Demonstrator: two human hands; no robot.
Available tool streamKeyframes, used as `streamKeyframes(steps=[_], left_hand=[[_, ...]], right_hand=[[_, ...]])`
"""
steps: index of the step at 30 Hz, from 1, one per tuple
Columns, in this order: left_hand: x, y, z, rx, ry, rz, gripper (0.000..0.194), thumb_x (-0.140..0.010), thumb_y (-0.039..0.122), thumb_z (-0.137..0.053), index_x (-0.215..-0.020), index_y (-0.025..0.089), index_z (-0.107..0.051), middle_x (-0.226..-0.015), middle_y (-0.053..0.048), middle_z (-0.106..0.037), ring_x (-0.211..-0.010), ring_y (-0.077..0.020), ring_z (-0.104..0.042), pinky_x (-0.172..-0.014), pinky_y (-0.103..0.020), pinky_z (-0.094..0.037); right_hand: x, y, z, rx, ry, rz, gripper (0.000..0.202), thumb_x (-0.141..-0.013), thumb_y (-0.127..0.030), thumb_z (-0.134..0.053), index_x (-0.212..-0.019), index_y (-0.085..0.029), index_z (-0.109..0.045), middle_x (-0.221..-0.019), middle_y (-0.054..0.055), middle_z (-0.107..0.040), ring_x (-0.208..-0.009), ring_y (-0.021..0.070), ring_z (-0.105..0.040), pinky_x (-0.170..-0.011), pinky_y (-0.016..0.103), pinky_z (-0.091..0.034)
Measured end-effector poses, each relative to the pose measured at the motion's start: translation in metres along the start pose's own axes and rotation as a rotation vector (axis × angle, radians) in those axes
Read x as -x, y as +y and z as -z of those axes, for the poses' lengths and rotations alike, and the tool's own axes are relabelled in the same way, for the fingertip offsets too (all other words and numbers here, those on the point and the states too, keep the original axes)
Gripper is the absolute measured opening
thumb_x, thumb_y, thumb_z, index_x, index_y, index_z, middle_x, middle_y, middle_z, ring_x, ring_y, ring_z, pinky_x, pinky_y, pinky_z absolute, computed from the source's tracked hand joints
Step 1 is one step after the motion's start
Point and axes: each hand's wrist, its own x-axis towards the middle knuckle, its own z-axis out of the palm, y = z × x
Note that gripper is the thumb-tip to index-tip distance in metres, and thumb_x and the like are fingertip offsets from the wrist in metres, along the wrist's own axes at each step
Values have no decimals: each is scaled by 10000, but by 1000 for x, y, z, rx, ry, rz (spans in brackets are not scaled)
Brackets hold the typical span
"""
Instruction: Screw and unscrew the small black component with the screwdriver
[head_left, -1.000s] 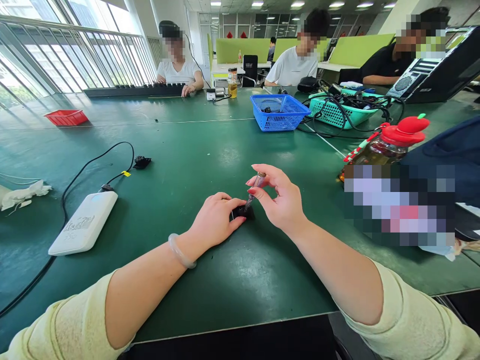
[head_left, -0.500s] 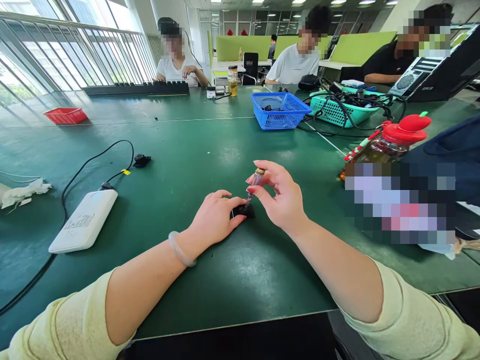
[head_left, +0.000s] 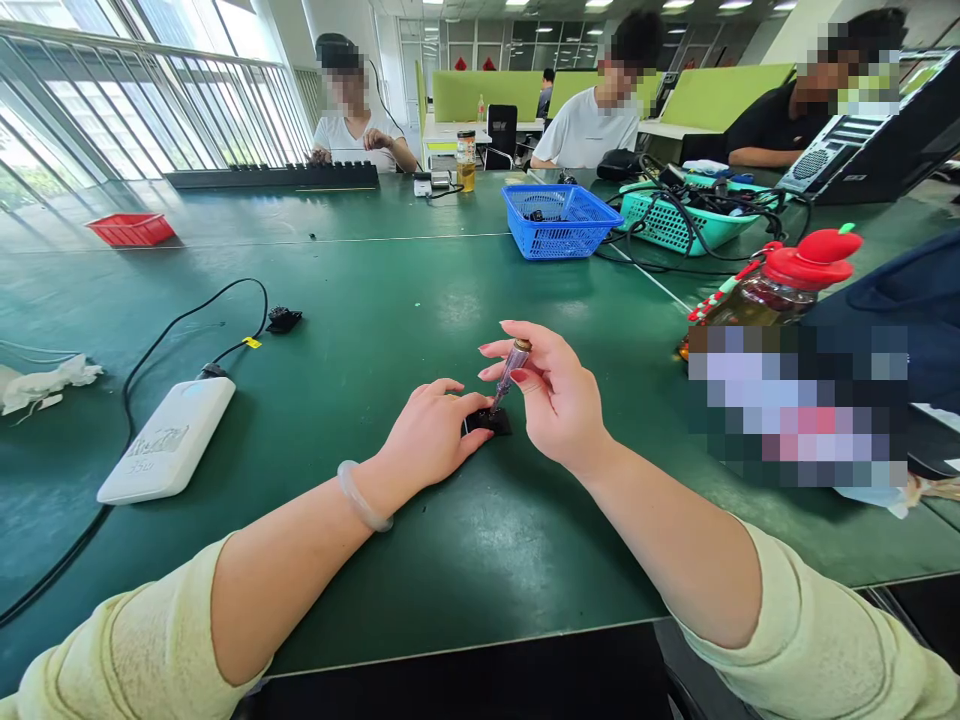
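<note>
My left hand [head_left: 429,440] is closed on a small black part [head_left: 495,423] lying on the green table, with thumb and fingers at its left end. A screwdriver [head_left: 510,372] with a clear purplish handle stands tilted over the part, its lower tip at the part's top. My right hand [head_left: 564,395] holds the handle between thumb and fingers, the other fingers partly spread behind it. The spot where the tip meets the part is too small to make out.
Left lie a white power bank [head_left: 169,440] with a black cable and a black connector [head_left: 284,320]. Ahead are a red tray [head_left: 132,230], a blue basket [head_left: 561,222] and a teal basket [head_left: 686,222] of cables. A red-lidded bottle [head_left: 772,285] stands right. Several people sit beyond.
The fingers of my right hand have spread and shifted on the screwdriver handle, and the thumb has moved right. My left hand and the black part have stayed in place.
</note>
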Motion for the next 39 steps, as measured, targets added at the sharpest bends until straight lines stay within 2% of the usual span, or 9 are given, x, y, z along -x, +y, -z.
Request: streamKeyframes(steps=[4,8,12,20,23,26,32,35,39], left_hand=[[1,-1,-2,-8,2,6,340,-916,349,-685,-1224,207,-703,-1119,-93,-742,-1241,-325,-578,-1057,-531,-462],[1,-1,-2,-13,-7,18,352,-915,354,-689,-1236,212,-700,-1114,-92,-744,-1245,-317,-578,-1063,-521,-458],[0,0,-1,-12,-14,18,355,-927,367,-669,-1252,228,-692,-1092,-82,-753,-1257,-316,-569,-1055,-518,-460],[2,1,-3,-2,-13,10,390,-941,339,-642,-1308,208,-634,-1135,-94,-745,-1233,-298,-584,-1052,-504,-460],[4,1,-4,-11,-1,-6,433,-944,319,-630,-1358,201,-588,-1144,-101,-741,-1233,-299,-582,-1052,-502,-458],[4,0,-4,-17,-9,-13,381,-957,345,-609,-1312,208,-627,-1124,-99,-746,-1254,-306,-571,-1056,-501,-453],[2,1,-3,-8,0,-6,347,-977,396,-589,-1264,217,-667,-1092,-96,-751,-1237,-297,-586,-1052,-495,-457],[1,0,-3,-10,1,4,335,-976,392,-596,-1249,215,-675,-1067,-92,-755,-1234,-294,-590,-1049,-488,-460],[1,-1,-5,-9,12,-5,336,-979,391,-592,-1244,202,-677,-1078,-96,-756,-1222,-292,-596,-1043,-484,-463]], right_hand=[[-2,-4,4,-45,-25,66,343,-1034,-161,-387,-1307,-319,-521,-1153,6,-718,-896,129,-746,-839,336,-647],[-3,-6,10,-60,-39,105,307,-1044,-188,-383,-1295,-310,-511,-1156,21,-712,-959,164,-752,-892,399,-643],[-4,-1,13,-38,6,70,272,-1040,-227,-412,-1277,-310,-516,-1096,15,-707,-918,169,-753,-890,418,-639],[-7,6,15,-36,-2,31,254,-1027,-225,-440,-1251,-300,-533,-1021,2,-699,-865,147,-749,-864,386,-633],[-7,6,16,-48,-7,0,246,-1016,-253,-478,-1250,-293,-539,-989,-2,-701,-832,146,-746,-841,381,-640],[-8,5,17,-46,-3,-17,260,-987,-239,-534,-1240,-295,-558,-959,-10,-705,-827,144,-736,-813,360,-640],[-9,1,15,46,41,51,320,-886,-179,-684,-1175,-301,-619,-934,-27,-723,-800,141,-708,-831,350,-617],[-8,-2,15,52,13,40,311,-912,-165,-627,-1193,-298,-626,-956,-17,-735,-828,146,-721,-854,351,-622],[-6,-3,14,39,-39,-3,387,-978,-154,-476,-1314,-319,-574,-987,-18,-749,-876,143,-732,-894,373,-627]])
